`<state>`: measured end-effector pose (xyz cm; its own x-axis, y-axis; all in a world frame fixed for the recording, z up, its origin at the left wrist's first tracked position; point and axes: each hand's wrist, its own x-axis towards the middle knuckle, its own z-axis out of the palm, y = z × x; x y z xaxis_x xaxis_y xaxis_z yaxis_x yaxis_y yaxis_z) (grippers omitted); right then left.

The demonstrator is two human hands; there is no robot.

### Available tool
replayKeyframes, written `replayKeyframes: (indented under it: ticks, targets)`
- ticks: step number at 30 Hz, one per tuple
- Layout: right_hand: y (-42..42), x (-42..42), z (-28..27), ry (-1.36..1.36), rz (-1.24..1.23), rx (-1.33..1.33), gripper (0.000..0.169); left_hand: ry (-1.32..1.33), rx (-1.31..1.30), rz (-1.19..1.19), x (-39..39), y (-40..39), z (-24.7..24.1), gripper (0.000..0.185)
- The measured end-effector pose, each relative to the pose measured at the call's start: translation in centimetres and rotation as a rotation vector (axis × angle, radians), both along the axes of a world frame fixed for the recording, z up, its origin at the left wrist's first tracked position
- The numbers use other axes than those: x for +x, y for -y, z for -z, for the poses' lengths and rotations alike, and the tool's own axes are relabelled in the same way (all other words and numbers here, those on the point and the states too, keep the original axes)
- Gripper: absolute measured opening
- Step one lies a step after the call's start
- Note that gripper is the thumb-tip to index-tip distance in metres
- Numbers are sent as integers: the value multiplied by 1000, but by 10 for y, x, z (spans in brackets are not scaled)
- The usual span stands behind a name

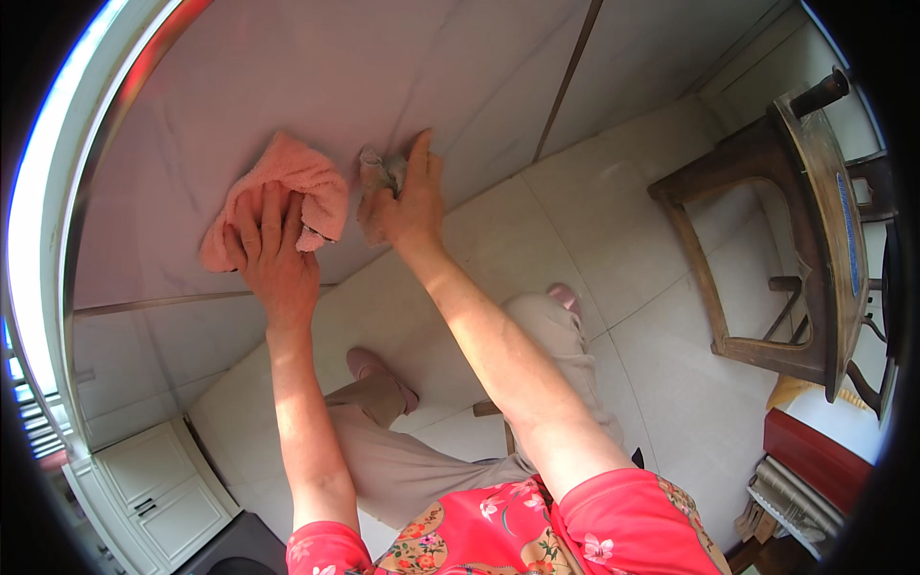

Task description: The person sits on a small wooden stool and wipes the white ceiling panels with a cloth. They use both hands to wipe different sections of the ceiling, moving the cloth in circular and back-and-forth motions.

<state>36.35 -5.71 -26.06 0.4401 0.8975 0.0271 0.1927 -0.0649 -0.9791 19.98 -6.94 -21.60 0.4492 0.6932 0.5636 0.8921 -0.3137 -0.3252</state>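
Note:
A pink terry cloth [309, 169] lies crumpled against the glossy, marble-veined wall tiles [460, 65]. My left hand [272, 251] presses it to that wall, its fingers spread and partly tucked into the folds. To the right, my right hand [417, 205] grips a wadded grey rag [374, 176] between thumb and fingers, close to the wall. Its index finger points up along the tile. The part of the rag in the palm is hidden.
A dark wooden chair frame [776, 201] stands at the right on the tiled floor [611, 251]. White cabinets [154, 489] are at lower left, below a bright window [36, 215]. A red box [812, 453] sits at lower right. Under me is part of a wooden stool [489, 408].

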Motion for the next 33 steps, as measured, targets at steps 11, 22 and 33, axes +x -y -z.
replayKeyframes:
  ticks: [11, 22, 33]
  targets:
    - [-4, 9, 9, -6, -21, 8, 77, 26, -27, 24, 5, 1, -3, 52]
    - [-2, 15, 4, 4, -83, -36, 79, 49, 9, 20, 5, 0, -1, 51]
    - [0, 14, -5, -46, -93, -76, 78, 47, -32, 46, 4, 1, -4, 50]
